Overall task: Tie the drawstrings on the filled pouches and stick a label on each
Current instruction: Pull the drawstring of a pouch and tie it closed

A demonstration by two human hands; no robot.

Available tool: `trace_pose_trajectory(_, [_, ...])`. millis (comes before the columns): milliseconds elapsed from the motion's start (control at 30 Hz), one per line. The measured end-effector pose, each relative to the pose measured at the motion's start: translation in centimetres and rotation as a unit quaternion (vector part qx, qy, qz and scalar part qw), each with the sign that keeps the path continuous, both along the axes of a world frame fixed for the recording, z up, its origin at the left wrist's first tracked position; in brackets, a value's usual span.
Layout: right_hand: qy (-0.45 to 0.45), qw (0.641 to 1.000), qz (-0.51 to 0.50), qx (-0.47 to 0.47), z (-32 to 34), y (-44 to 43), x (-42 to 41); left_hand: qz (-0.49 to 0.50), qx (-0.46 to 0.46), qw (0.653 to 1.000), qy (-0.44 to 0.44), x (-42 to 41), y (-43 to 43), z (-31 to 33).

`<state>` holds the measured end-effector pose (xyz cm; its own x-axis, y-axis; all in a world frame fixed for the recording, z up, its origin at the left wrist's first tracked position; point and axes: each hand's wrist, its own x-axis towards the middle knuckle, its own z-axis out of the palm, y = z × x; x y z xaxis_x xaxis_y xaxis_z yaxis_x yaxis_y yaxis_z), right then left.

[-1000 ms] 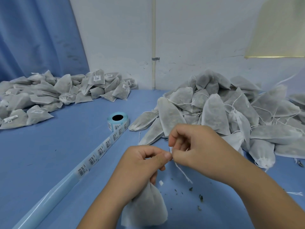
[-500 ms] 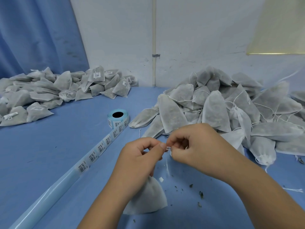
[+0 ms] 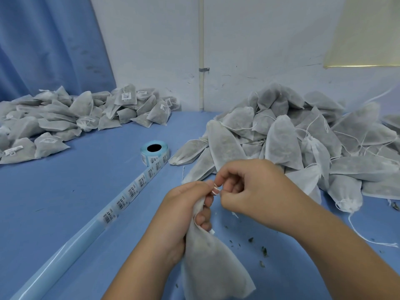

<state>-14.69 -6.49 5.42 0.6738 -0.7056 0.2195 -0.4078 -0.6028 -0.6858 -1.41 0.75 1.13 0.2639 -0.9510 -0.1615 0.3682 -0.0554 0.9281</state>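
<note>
**A:** What are the fingers doing?

**B:** The thumb and forefinger of the right hand pinch the white drawstring, and its other fingers are curled in. The left hand has its fingers wrapped tight round the gathered neck of the pouch. Its thumb tip meets the right fingertips at the string.

**A:** And where is the pouch itself?

**B:** It is near centre, hanging down from the left hand over the blue table. Its lower end runs out of the bottom of the view, and I cannot tell whether it touches the table.

**A:** What lies around them?

**B:** Dark crumbs are scattered just right of the pouch, and a loose string lies further right. Beyond the right hand is a big heap of untied pouches, with cords trailing. On the left a label strip runs diagonally away to the label roll, which sits between the two heaps. At far left a heap of labelled pouches lies below a blue curtain.
</note>
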Motion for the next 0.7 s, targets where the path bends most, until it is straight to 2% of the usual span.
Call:
trace_pose_trajectory(133, [-0.02, 0.999, -0.001, 0.026, -0.11, -0.04, 0.15, -0.019, -0.007, 1.0, 0.021, 0.16, -0.24, -0.36])
trace_pose_trajectory(300, [-0.055, 0.996, -0.007, 0.067, -0.09, -0.2, 0.51, -0.052, -0.052, 0.992, 0.107, 0.12, -0.41, -0.62])
trace_pose_trajectory(367, [-0.066, 0.995, -0.008, 0.071, -0.12, -0.22, 0.52, -0.058, -0.059, 0.99, 0.112, 0.08, -0.47, -0.67])
trace_pose_trajectory(500, [-0.071, 0.996, -0.017, 0.043, -0.26, -0.15, 0.56, -0.038, -0.061, 0.997, 0.041, 0.22, -0.36, -0.79])
trace_pose_trajectory(700, [-0.021, 0.999, -0.036, -0.009, -0.72, -0.28, 0.74, -0.008, -0.063, 0.994, -0.09, 0.4, 0.01, -0.65])
